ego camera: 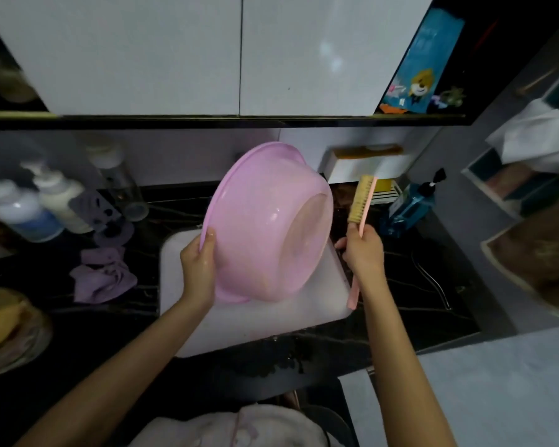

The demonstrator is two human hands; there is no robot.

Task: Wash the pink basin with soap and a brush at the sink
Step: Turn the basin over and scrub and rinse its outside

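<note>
On the dark marbled counter [117, 321] at the far left stood a cluster of pump bottles [29, 204], blurred, with a crumpled purple cloth [102, 275] lying nearer the white sink [262, 321]. The left hand [199, 266] was closed around the rim of the pink basin [265, 221], thumb on the outer wall and fingers hidden behind the rim. The basin was held tipped on its side above the sink, its open mouth facing left and away, its round bottom turned right and toward the camera. Just right of the basin's bottom, apart from it, the brush [362, 204] stood nearly upright: its long axis ran from the bristle head at the top down to the pink handle end low over the sink's right edge, bristles facing left toward the basin. The right hand [363, 250] was wrapped around the handle at its middle. Further right, a blue pump bottle [410, 204] stood on the counter, beneath white wall cabinets [181, 53].
</note>
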